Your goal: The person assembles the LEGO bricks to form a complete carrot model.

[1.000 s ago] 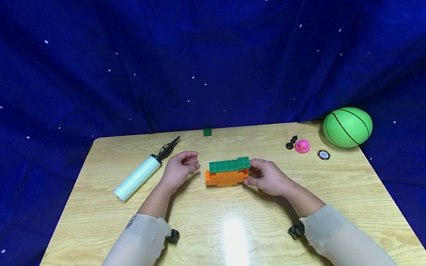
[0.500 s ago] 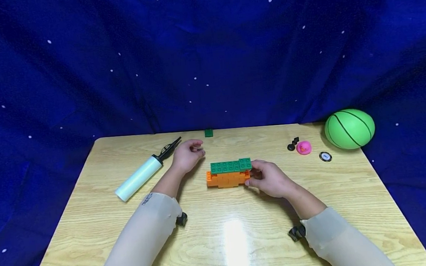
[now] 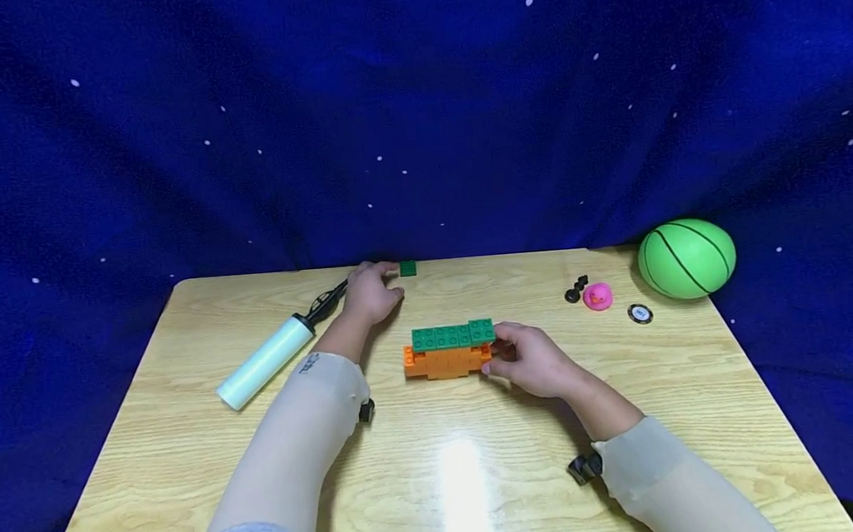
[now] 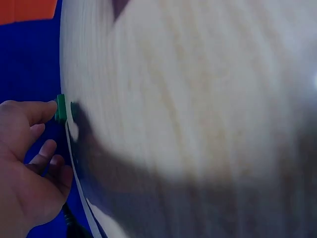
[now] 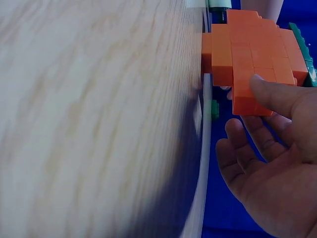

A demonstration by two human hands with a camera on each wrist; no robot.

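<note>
At the table's far edge, a small green toy brick (image 3: 407,268) lies just right of my left hand (image 3: 373,293). In the left wrist view a fingertip meets the green brick (image 4: 61,108), and the other fingers stay loosely bent away from it. My right hand (image 3: 533,360) grips the right end of a built block model, with orange bricks (image 3: 447,364) below and a row of green bricks (image 3: 452,336) on top. The right wrist view shows the thumb pressed on the orange bricks (image 5: 265,54), with fingers behind them.
A white hand pump (image 3: 267,362) with a black nozzle lies left of the left hand. To the right are a small black object (image 3: 575,290), a pink rubber duck (image 3: 598,296), a poker chip (image 3: 640,313) and a green ball (image 3: 687,259). A blue curtain (image 3: 416,133) hangs behind the table.
My left hand has moved forward from beside the model to the small green brick at the far edge. My right hand has kept its grip on the block model, which stays in place.
</note>
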